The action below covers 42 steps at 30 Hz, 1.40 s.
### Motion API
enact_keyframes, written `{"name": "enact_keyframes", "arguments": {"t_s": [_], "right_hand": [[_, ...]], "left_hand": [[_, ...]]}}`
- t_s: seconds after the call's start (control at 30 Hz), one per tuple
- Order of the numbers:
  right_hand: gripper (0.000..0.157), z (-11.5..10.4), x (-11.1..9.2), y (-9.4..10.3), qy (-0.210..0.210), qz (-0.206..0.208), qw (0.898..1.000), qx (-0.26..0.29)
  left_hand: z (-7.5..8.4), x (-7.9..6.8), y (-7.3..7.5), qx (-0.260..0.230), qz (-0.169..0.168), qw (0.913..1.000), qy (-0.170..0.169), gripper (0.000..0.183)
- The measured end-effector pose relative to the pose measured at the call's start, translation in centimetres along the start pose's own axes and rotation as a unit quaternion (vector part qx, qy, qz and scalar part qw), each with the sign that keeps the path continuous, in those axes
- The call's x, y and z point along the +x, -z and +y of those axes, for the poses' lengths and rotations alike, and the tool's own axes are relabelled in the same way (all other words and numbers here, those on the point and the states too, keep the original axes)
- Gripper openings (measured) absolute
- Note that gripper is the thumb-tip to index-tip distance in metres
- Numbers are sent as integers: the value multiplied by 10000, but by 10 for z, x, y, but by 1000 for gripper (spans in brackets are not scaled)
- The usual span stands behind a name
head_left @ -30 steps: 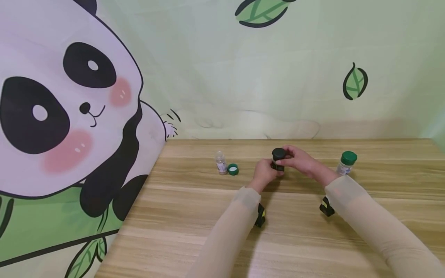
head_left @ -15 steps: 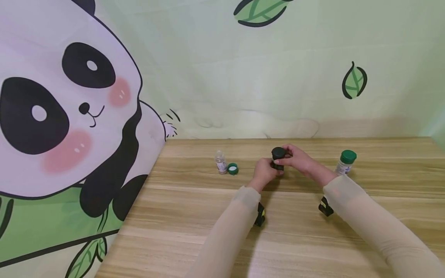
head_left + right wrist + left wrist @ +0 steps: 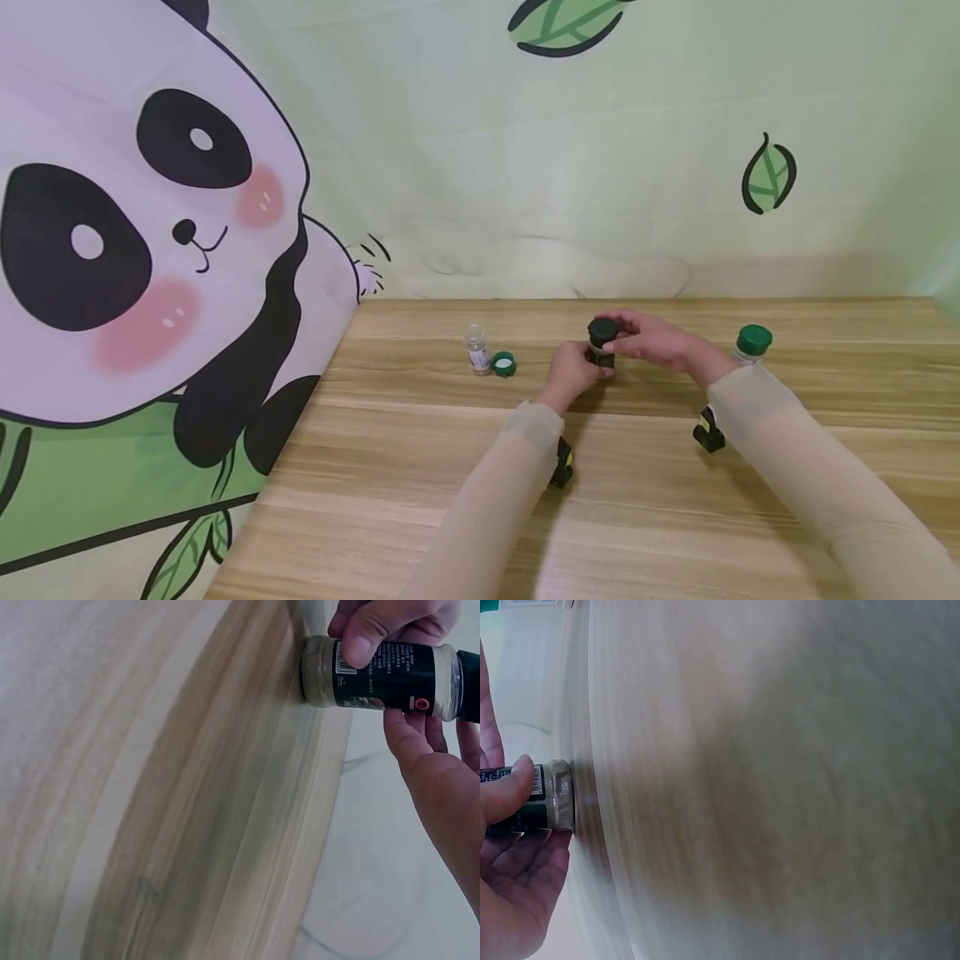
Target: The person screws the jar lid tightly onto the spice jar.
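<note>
one jar (image 3: 384,688), barcode (image 3: 345,660), print (image 3: 396,660) too small, left hand (image 3: 572,368) gripping it, right hand (image 3: 651,342) at lid (image 3: 603,327), grip unclear

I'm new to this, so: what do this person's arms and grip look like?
The left sleeve and right sleeve are long and pale beige. Beside each sleeve is a black-and-yellow block. The left grip and right grip wear no gloves.

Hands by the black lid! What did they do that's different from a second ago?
The right hand shifted a little further forward, its fingers now further round behind the black lid. I can't tell if it grips. Its sleeve hides more of the green-topped jar. The left hand still holds the black jar upright; the small bottle and loose green lid stayed put.
</note>
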State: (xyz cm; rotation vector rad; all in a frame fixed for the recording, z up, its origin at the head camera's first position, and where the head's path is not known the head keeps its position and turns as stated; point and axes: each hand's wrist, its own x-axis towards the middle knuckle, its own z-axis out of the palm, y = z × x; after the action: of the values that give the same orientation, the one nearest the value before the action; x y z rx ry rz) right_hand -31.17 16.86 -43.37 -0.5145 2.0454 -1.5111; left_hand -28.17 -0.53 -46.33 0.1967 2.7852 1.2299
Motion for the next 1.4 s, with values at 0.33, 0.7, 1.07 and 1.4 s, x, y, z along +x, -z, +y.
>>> {"name": "enact_keyframes", "arguments": {"t_s": [0.33,0.7,1.07,1.4], "right_hand": [[64,1,-2,0,-31,-100,9998,169],[60,1,-2,-5,-20,102,9999,64],[55,-1,-3,-12,-10,425,9991,-66],[53,-3,-4,-18,112,876,9960,-142]], "left_hand": [[3,-5,2,66,2,10000,-22,35],[2,-7,0,-61,-2,10000,20,34],[1,-4,-1,-53,-16,9999,96,36],[1,-2,0,-43,9,10000,-12,35]]}}
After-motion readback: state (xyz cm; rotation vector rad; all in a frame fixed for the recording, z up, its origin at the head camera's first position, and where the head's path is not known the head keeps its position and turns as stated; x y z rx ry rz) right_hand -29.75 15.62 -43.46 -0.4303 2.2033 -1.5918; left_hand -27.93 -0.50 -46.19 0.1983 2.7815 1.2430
